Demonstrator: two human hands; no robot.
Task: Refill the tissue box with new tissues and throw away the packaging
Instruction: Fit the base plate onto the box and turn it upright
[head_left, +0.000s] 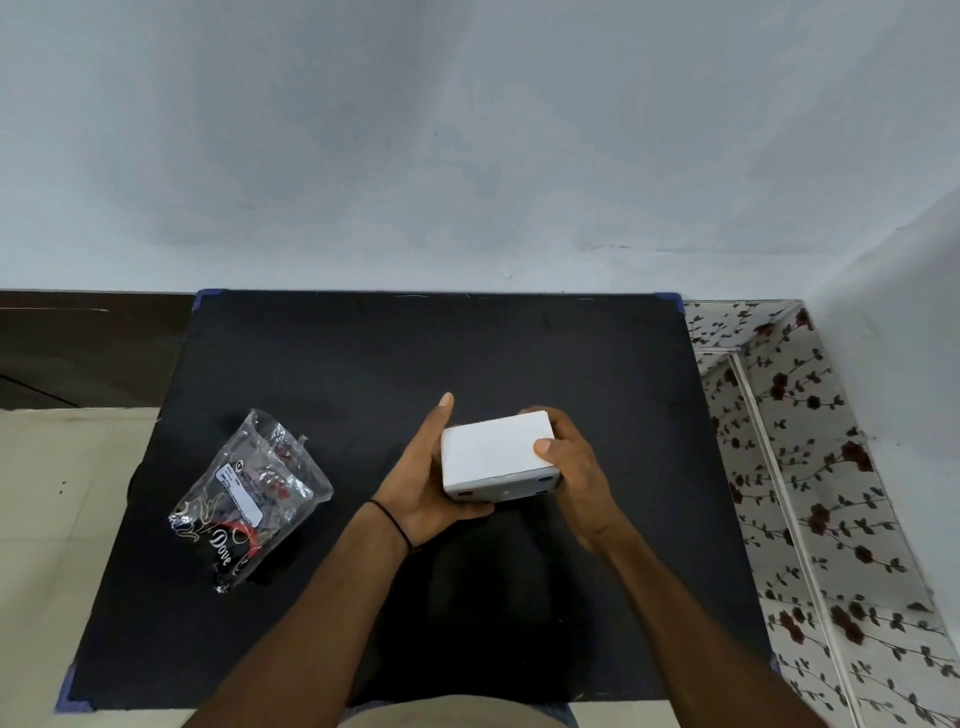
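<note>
Gripping a white tissue box (497, 453) from both sides, the person holds it above the middle of a black table (363, 353), tilted so that its plain broad face turns up toward the camera. The box is a compact rectangular block with rounded corners and a smooth matte surface; the near narrow side shows a few small dark or bluish marks that are too small to read. No opening or tissue can be seen on the faces in view. The left hand (423, 483) cups the box from its left end and from underneath, palm against the box, with one finger extended straight past the far corner. A thin dark band circles the left wrist. The right hand (576, 470) wraps the right end, thumb pressed flat on the upper face near the right edge and the remaining fingers curled behind the far side. Well apart from the box, on the left part of the table, lies a crinkled clear plastic wrapper (249, 499) printed with black, red and gold graphics, the word "Dove", and a white label. A pale wall rises behind the table, and a floral-patterned surface (810, 493) runs along its right side.
</note>
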